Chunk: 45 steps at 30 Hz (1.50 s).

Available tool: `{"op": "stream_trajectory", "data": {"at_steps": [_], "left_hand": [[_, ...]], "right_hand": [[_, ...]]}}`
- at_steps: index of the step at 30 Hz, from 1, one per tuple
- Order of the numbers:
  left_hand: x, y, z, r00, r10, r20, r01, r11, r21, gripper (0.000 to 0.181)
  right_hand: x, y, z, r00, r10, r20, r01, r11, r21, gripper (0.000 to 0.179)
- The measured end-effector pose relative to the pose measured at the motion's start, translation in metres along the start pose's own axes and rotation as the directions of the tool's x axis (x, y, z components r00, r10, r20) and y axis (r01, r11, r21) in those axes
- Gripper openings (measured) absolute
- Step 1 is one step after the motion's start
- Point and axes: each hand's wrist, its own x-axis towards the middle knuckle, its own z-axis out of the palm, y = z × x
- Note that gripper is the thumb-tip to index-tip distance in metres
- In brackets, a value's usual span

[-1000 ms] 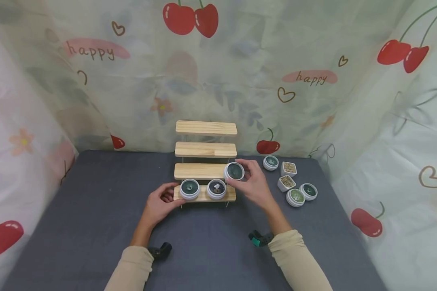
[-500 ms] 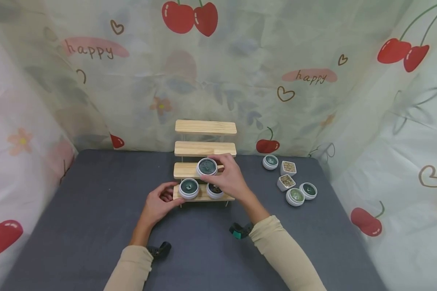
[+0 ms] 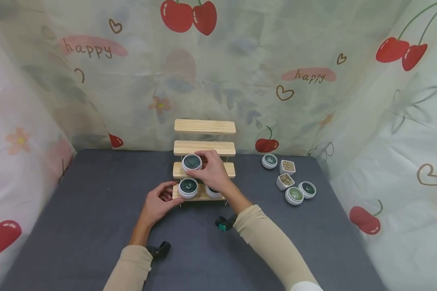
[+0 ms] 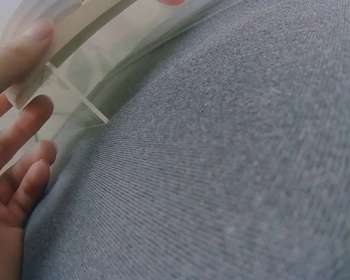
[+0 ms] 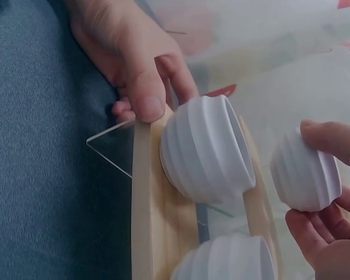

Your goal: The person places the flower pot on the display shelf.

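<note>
A stepped stand [image 3: 205,126] has wooden boards on clear supports. My left hand [image 3: 157,204] grips the left end of its lowest board, thumb [image 5: 149,105] on the front edge. Two white ribbed pots stand on that board: a left pot [image 3: 188,188] with a dark green top, and a right pot [image 3: 212,193] partly hidden by my right arm. My right hand [image 3: 213,173] pinches another white ribbed pot [image 3: 191,162], dark green on top, over the left part of the second-lowest board [image 3: 230,169]. In the right wrist view this held pot [image 5: 303,169] looks apart from the board.
On the right of the dark grey cloth [image 3: 124,210] stand several small pots: a round green one [image 3: 294,195], darker round ones [image 3: 307,190] and square white ones with grainy tops [image 3: 285,181]. A cherry-print curtain [image 3: 218,81] hangs close behind the stand.
My right hand has carried its pot leftward, from the right end of the stand to the left end, just behind the left pot. My left hand keeps its grip on the lowest board.
</note>
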Motion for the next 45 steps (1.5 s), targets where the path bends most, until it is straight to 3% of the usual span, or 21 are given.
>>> {"op": "stream_trajectory", "data": {"at_steps": [10, 21, 26, 36, 45], "left_hand": [[0.001, -0.005, 0.000, 1.000, 0.005, -0.001, -0.005, 1.000, 0.015, 0.060], [0.000, -0.004, -0.001, 1.000, 0.002, -0.008, -0.002, 1.000, 0.012, 0.060], [0.000, -0.006, -0.001, 1.000, -0.002, -0.005, 0.002, 1.000, 0.009, 0.060], [0.001, -0.006, 0.000, 1.000, -0.003, -0.012, 0.003, 1.000, 0.001, 0.060], [0.000, -0.006, 0.001, 1.000, -0.008, -0.018, 0.008, 1.000, 0.022, 0.062]], "right_hand": [[-0.001, -0.002, 0.008, 1.000, 0.006, -0.020, -0.005, 0.999, 0.037, 0.061], [-0.002, -0.002, 0.014, 0.997, 0.037, -0.064, -0.041, 0.998, -0.053, 0.063], [-0.005, -0.003, 0.010, 0.997, 0.038, -0.065, -0.039, 0.999, -0.021, 0.065], [-0.017, -0.002, -0.024, 0.995, 0.056, -0.077, -0.050, 0.996, 0.077, 0.065], [-0.043, 0.028, -0.067, 0.988, -0.030, -0.151, 0.044, 0.995, 0.088, 0.065]]}}
